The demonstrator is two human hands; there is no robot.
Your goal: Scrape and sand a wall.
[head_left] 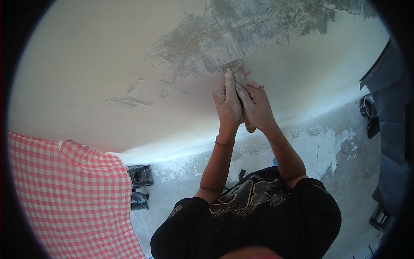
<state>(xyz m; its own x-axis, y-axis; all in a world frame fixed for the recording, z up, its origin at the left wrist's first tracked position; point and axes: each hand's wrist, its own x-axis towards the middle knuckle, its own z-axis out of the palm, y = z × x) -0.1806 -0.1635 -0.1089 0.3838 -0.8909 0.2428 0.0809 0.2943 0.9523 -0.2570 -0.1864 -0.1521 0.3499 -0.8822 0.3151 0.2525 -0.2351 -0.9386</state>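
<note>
A putty knife (235,67) with a broad flat blade is pressed to the wall (108,52) in front of me. My left hand (228,101) is closed round it, the thumb laid along the blade. From the other side my right hand (255,105) grips it too, its thumb crossing near the left one. Both hands are dusted with white. The butt of the brown handle pokes out below the palms; the rest of the handle is mostly hidden. Above the blade spreads a rough grey patch (241,30) where the pale coating is scraped off.
Pink and white checked cloth (73,185) covers something at the left, with black chair-like legs (140,176) beside it. A dark cover (394,112) hangs at the right, near a black round object (368,106). White flakes and smears lie on the grey floor (319,149).
</note>
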